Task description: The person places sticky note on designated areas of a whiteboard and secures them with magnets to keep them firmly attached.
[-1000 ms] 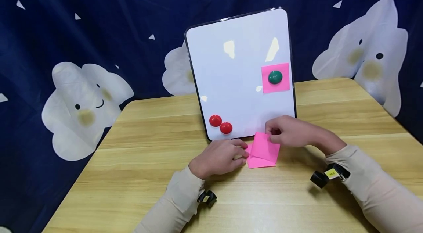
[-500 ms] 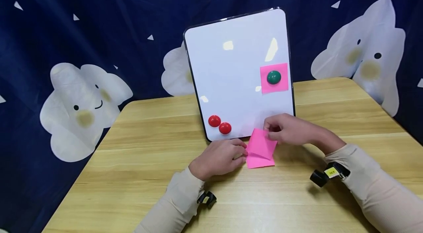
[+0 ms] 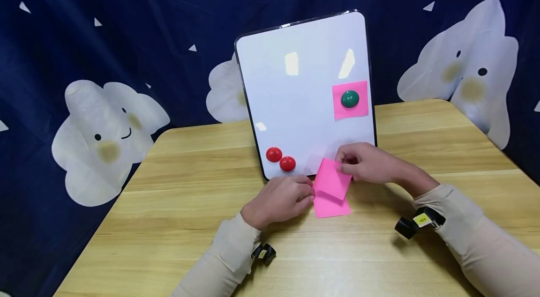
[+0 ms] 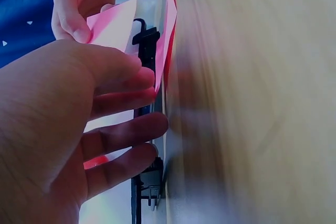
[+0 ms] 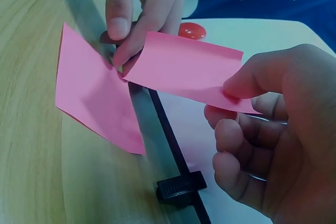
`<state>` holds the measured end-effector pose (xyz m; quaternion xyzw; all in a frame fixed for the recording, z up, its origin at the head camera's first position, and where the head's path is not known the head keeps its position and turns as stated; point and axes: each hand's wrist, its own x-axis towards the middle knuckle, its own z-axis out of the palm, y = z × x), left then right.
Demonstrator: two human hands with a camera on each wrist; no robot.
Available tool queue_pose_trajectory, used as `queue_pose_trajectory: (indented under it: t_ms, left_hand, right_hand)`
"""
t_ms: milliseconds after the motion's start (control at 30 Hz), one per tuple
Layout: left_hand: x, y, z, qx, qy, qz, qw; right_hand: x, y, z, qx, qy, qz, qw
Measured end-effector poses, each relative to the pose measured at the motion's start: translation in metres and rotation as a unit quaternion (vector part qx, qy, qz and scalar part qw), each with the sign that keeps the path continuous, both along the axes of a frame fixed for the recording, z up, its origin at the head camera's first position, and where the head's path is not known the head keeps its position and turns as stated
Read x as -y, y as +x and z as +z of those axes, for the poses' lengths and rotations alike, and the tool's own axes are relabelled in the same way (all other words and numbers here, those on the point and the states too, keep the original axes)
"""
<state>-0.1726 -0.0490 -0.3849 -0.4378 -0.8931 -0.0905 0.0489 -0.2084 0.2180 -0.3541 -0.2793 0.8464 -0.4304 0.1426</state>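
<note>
My right hand (image 3: 368, 162) pinches a pink sticky note (image 3: 333, 179) between thumb and fingers, its outer end raised, in front of the whiteboard's lower edge. Beneath it a second pink sticky note (image 5: 94, 93) rests on the table. Whether this is one sheet or a thin pad, I cannot tell. The left hand (image 3: 281, 199) touches the notes' left edge with its fingertips, fingers fairly straight. In the right wrist view the two notes spread apart from the edge by the left fingertips (image 5: 121, 59), where they appear to meet.
A whiteboard (image 3: 303, 86) stands propped on the wooden table (image 3: 177, 222). Two red magnets (image 3: 287, 163) sit at its lower left. A green magnet (image 3: 350, 99) covers part of another pink sticky note (image 3: 339, 112) at the right. A black clip (image 5: 181, 187) lies along the board's lower edge.
The right hand has moved slightly up, lifting the upper note further from the lower one, so more of the lower note shows. The left hand stays nearly still.
</note>
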Motion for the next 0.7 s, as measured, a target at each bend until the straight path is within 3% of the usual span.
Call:
queue_pose_trajectory:
  t_ms: [333, 700]
  left_hand:
    - [0.0025, -0.0012, -0.0011, -0.024, 0.012, 0.002, 0.9996]
    - [0.0056, -0.0035, -0.0006, 0.004, 0.020, 0.015, 0.9997]
  right_hand:
    - [0.0008, -0.0015, -0.0020, -0.005, -0.011, -0.008, 1.000]
    - [-0.0003, -0.0006, 0.0005, 0.006, -0.019, -0.019, 1.000]
